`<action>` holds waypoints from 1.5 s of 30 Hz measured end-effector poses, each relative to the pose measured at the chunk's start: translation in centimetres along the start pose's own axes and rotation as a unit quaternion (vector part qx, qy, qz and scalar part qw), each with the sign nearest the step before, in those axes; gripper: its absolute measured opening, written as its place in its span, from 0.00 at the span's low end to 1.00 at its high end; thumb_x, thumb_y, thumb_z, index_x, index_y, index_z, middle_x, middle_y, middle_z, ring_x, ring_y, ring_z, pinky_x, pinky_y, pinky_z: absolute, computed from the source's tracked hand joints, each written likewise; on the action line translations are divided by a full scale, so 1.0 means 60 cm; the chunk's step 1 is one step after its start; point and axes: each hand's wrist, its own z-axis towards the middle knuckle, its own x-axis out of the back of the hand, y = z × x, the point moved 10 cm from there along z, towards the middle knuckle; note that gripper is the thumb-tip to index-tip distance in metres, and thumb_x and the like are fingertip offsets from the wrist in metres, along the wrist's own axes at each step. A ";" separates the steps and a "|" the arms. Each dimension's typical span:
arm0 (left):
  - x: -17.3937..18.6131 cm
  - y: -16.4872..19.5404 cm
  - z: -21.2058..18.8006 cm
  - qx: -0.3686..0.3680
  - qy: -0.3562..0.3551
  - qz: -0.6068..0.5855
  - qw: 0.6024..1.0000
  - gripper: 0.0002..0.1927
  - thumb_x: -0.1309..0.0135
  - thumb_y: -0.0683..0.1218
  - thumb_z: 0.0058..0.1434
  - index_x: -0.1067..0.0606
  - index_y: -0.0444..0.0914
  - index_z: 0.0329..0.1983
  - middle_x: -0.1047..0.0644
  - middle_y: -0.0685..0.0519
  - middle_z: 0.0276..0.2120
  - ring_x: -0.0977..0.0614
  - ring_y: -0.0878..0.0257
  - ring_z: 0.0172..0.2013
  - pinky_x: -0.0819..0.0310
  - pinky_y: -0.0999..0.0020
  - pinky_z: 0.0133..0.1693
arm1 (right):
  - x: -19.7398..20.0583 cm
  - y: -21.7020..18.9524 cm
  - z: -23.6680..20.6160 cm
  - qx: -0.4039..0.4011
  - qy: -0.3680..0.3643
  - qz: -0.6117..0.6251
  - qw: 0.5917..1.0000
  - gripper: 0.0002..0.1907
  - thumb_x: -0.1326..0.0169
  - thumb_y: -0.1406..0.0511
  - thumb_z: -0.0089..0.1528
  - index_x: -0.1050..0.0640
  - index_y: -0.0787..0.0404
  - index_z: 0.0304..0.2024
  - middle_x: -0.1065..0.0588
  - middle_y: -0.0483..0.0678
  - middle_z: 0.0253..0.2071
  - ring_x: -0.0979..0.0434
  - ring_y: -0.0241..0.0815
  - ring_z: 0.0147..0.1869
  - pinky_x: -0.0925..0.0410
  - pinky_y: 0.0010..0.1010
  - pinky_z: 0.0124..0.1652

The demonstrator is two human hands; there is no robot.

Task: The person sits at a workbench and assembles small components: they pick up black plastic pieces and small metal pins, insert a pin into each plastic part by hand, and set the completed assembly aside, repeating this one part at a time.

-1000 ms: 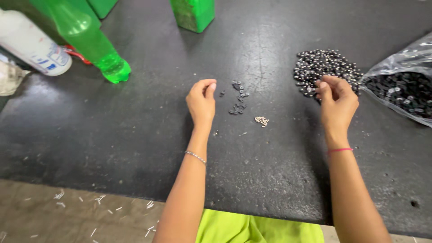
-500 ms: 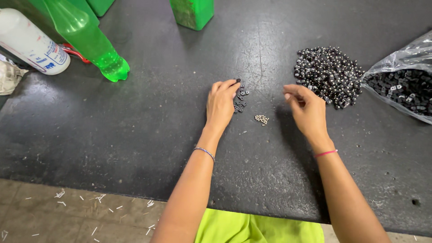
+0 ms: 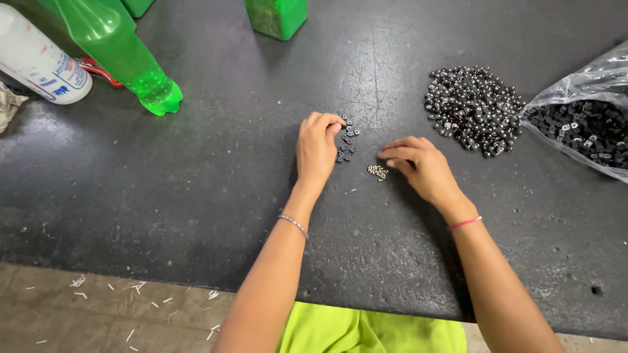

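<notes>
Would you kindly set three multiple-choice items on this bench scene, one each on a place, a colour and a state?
1. Where does the big pile of dark beads lie?
A. beside the clear bag
B. under the green bottle
C. on the floor

2. What colour is the band on the right wrist?
A. blue
B. pink
C. white

3. What is the left hand doing?
A. lying flat, palm up
B. gripping the bottle
C. fingers curled at the small dark parts

Answers: 1 A, the pile sits just left of the bag. 2 B, the wristband is pink. 3 C, its fingertips meet at that cluster.
</notes>
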 end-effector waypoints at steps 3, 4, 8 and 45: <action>-0.004 0.007 -0.006 0.026 -0.010 -0.068 0.997 0.03 0.44 0.40 0.65 0.20 0.38 0.39 0.21 0.50 0.34 0.19 0.55 0.35 0.26 0.63 0.38 | -0.004 -0.006 -0.001 0.010 -0.027 0.022 0.999 0.13 0.38 0.68 0.57 0.15 0.52 0.45 0.21 0.43 0.49 0.24 0.47 0.52 0.31 0.37 0.52; -0.008 0.008 -0.009 0.036 -0.017 -0.083 0.996 0.03 0.43 0.41 0.65 0.20 0.38 0.40 0.21 0.50 0.33 0.19 0.56 0.33 0.26 0.64 0.36 | -0.005 -0.009 -0.002 0.016 -0.032 0.019 0.999 0.13 0.38 0.68 0.56 0.15 0.52 0.44 0.20 0.43 0.48 0.24 0.47 0.51 0.31 0.37 0.52; -0.029 0.010 -0.023 0.048 -0.040 -0.125 0.990 0.04 0.43 0.40 0.65 0.19 0.38 0.41 0.19 0.52 0.34 0.18 0.63 0.31 0.25 0.69 0.33 | -0.008 -0.012 0.000 0.009 -0.040 -0.004 0.999 0.12 0.36 0.66 0.55 0.14 0.51 0.42 0.20 0.41 0.43 0.25 0.47 0.45 0.31 0.37 0.48; -0.117 -0.009 -0.075 0.228 -0.145 -0.381 0.884 0.10 0.37 0.39 0.60 0.20 0.29 0.43 0.18 0.51 0.33 0.17 0.69 0.33 0.19 0.74 0.37 | 0.038 -0.012 -0.008 -0.054 0.162 0.079 0.982 0.06 0.39 0.71 0.63 0.25 0.64 0.39 0.25 0.49 0.37 0.25 0.45 0.38 0.31 0.33 0.40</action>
